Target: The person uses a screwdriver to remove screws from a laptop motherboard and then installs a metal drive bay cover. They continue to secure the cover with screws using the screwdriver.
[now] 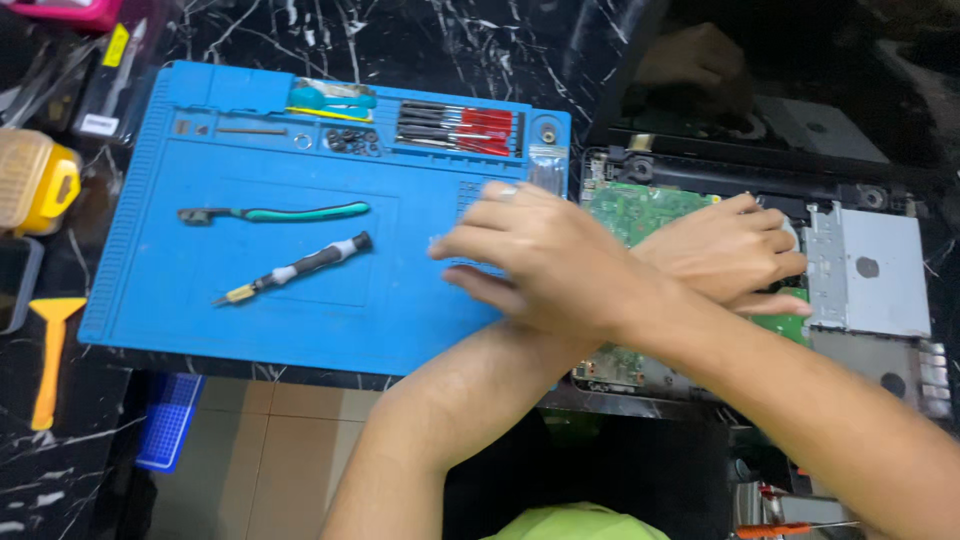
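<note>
My arms are crossed. My right hand (pixel 525 255) reaches left over the right edge of the blue work mat (pixel 200 320); its fingers are spread and blurred, and nothing shows in them. My left hand (pixel 735 255) lies palm down on the opened laptop base (pixel 870 275), on the green circuit board (pixel 630 205) beside a silver metal bracket. On the mat to the left of my right hand lie a black-and-white precision screwdriver (pixel 295 268) and green-handled tweezers (pixel 275 213).
A row of red-handled screwdrivers (pixel 460 128) and several small black screws (pixel 352 140) sit along the mat's far edge. A yellow scraper (pixel 48 350) and a yellow box (pixel 35 180) lie left of the mat. The laptop screen (pixel 760 80) stands behind the base.
</note>
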